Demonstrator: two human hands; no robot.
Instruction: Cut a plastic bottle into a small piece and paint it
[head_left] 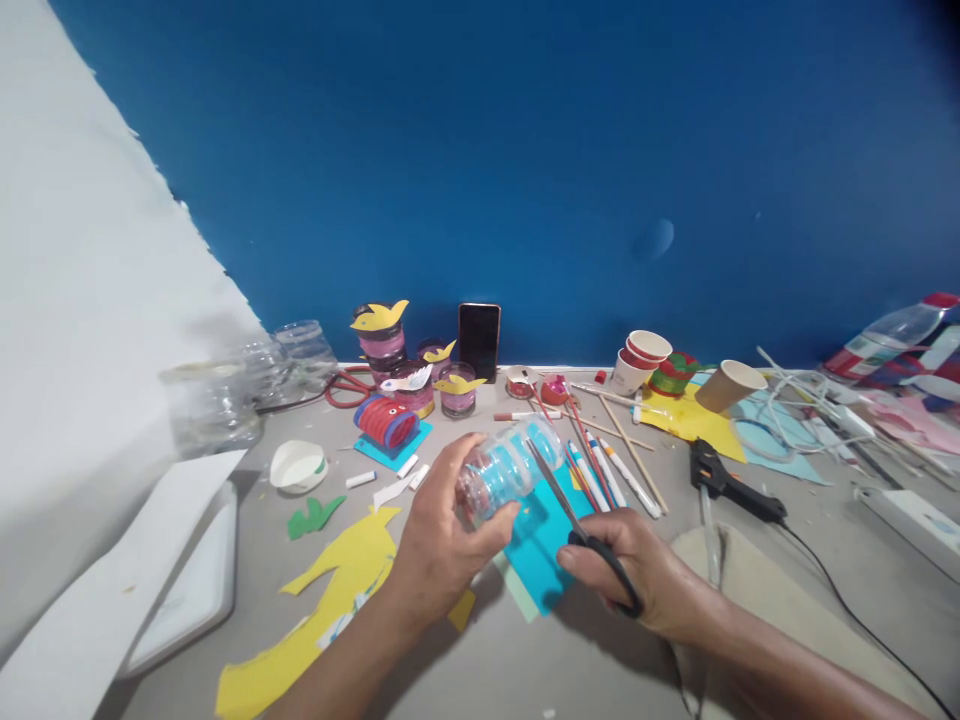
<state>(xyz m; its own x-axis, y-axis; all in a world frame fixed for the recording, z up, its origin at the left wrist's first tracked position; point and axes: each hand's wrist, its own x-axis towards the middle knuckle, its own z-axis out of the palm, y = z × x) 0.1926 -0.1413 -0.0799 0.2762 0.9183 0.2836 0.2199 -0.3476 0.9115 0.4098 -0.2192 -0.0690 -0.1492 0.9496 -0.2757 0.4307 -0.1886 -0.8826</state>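
A clear, ridged plastic bottle piece (506, 468) lies tilted in my left hand (442, 530), with the fingers behind it and the thumb along its lower side. My right hand (637, 565) grips black-handled scissors (559, 490) whose blades point up and left, their tips at the bottle piece's right part. Whether the blades touch or enter the plastic, I cannot tell. Blue paper (544, 560) lies on the table below both hands.
Painted jars (384, 345) and a phone (479, 340) stand by the wall. Markers (628, 478) and a glue gun (731, 483) lie on the right, beyond them paper cups (649, 347). Yellow paper (330, 590) and a white tray (187, 580) are on the left.
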